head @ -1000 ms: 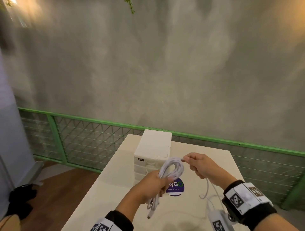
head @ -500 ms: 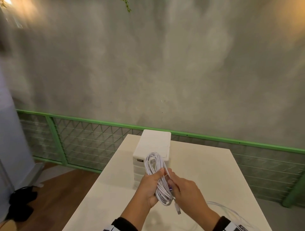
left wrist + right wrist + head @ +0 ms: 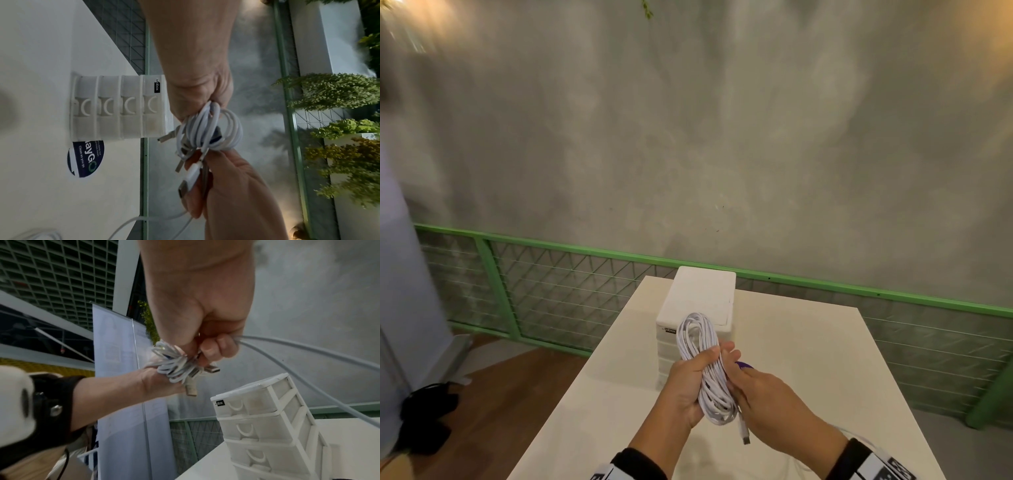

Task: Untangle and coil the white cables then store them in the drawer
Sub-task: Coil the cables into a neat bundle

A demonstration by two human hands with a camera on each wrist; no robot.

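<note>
A coil of white cable (image 3: 703,370) (image 3: 207,128) (image 3: 174,368) hangs above the white table (image 3: 808,370), just in front of the white drawer unit (image 3: 698,308) (image 3: 119,107) (image 3: 265,426). My left hand (image 3: 688,383) (image 3: 197,87) grips the coil round its middle. My right hand (image 3: 760,397) (image 3: 205,331) (image 3: 224,181) holds the coil's lower right side, fingers curled on the strands. A USB plug (image 3: 744,433) (image 3: 191,180) dangles below the coil. All the drawers look closed.
More loose white cable (image 3: 131,224) (image 3: 308,363) trails from my right hand across the table at the near right. A round purple sticker (image 3: 85,158) lies on the table beside the drawer unit. A green mesh railing (image 3: 571,294) runs behind the table.
A second ago my right hand pinched the coil's top end; it has come down and taken hold of the coil's lower side. My left hand kept its grip and the coil now stands upright.
</note>
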